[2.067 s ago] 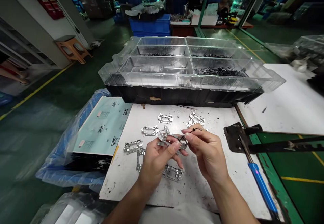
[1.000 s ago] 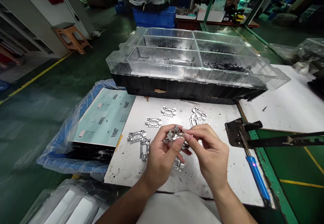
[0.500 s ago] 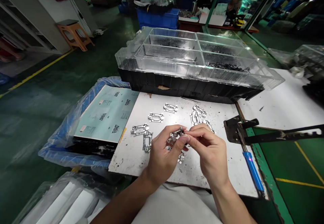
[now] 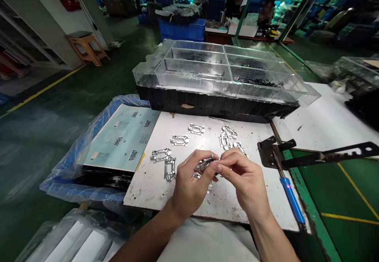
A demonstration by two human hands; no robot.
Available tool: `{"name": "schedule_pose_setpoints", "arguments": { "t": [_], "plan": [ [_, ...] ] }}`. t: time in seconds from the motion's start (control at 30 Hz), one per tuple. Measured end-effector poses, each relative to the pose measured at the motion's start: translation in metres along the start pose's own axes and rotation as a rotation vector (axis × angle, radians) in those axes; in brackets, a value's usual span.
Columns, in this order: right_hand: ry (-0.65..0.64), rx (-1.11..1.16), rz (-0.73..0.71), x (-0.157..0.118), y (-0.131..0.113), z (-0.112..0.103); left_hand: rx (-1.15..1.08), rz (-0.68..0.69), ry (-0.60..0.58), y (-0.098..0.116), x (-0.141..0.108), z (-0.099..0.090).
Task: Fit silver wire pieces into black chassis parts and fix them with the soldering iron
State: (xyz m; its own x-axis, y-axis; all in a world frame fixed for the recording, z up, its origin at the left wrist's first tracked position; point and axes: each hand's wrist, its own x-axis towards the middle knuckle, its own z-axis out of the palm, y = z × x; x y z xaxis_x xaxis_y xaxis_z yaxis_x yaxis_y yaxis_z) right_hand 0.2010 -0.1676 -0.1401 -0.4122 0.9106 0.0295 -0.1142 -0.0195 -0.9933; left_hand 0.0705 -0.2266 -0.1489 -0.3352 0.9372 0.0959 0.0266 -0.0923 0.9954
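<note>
The left hand (image 4: 191,189) is clamping a small metal frame (image 4: 202,166) between its thumb and curled fingers, holding it up over the near part of the white table (image 4: 154,191). The right hand (image 4: 248,181) is meeting it there, its thumb and forefinger pressing together at the frame's right end; the fingertips are hiding whatever they are pinching, so I cannot tell what it is. Another frame (image 4: 209,187) is lying on the table, partly hidden by the left hand. Four loose frames (image 4: 179,140) are lying beyond that hand and to its left, while a small group (image 4: 225,140) is resting just beyond the right hand. Farther back, a clear tray (image 4: 189,81) with compartments is sitting over a black tray (image 4: 219,107), and dark bits (image 4: 257,82) are lying in its near right compartment. To the right, a blue-handled tool (image 4: 292,200) is leaning at a black metal bracket (image 4: 267,153). To the left, a printed pale blue sheet (image 4: 118,135) is lying on a plastic-lined bin (image 4: 55,187).
</note>
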Motion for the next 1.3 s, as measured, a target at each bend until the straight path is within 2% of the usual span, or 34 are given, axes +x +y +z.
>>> {"name": "schedule_pose_setpoints", "arguments": {
  "t": [0.2, 0.33, 0.47, 0.6, 0.67, 0.93, 1.1, 1.3],
  "plan": [
    [0.055, -0.043, -0.031, -0.001, 0.003, -0.009, -0.109, 0.025, -0.002, 0.000, 0.006, 0.009],
    [0.112, -0.065, -0.050, -0.005, 0.007, -0.016, -0.245, 0.117, 0.058, -0.005, 0.010, 0.015],
    [0.060, 0.035, -0.092, -0.010, 0.012, -0.020, -0.232, 0.280, 0.052, -0.013, 0.014, 0.020],
    [0.026, 0.102, -0.243, -0.009, 0.017, -0.024, -0.279, 0.567, -0.044, -0.017, 0.024, 0.024],
    [0.012, 0.107, -0.288, -0.009, 0.017, -0.026, -0.307, 0.648, -0.099, -0.017, 0.027, 0.025],
    [-0.047, 0.113, -0.376, -0.011, 0.015, -0.033, -0.308, 0.679, -0.186, -0.017, 0.026, 0.027],
    [-0.027, 0.069, -0.405, -0.013, 0.013, -0.037, -0.265, 0.710, -0.182, -0.020, 0.025, 0.027],
    [-0.004, -0.030, -0.476, -0.017, 0.015, -0.038, -0.234, 0.655, -0.196, -0.015, 0.023, 0.024]
  ]
}}
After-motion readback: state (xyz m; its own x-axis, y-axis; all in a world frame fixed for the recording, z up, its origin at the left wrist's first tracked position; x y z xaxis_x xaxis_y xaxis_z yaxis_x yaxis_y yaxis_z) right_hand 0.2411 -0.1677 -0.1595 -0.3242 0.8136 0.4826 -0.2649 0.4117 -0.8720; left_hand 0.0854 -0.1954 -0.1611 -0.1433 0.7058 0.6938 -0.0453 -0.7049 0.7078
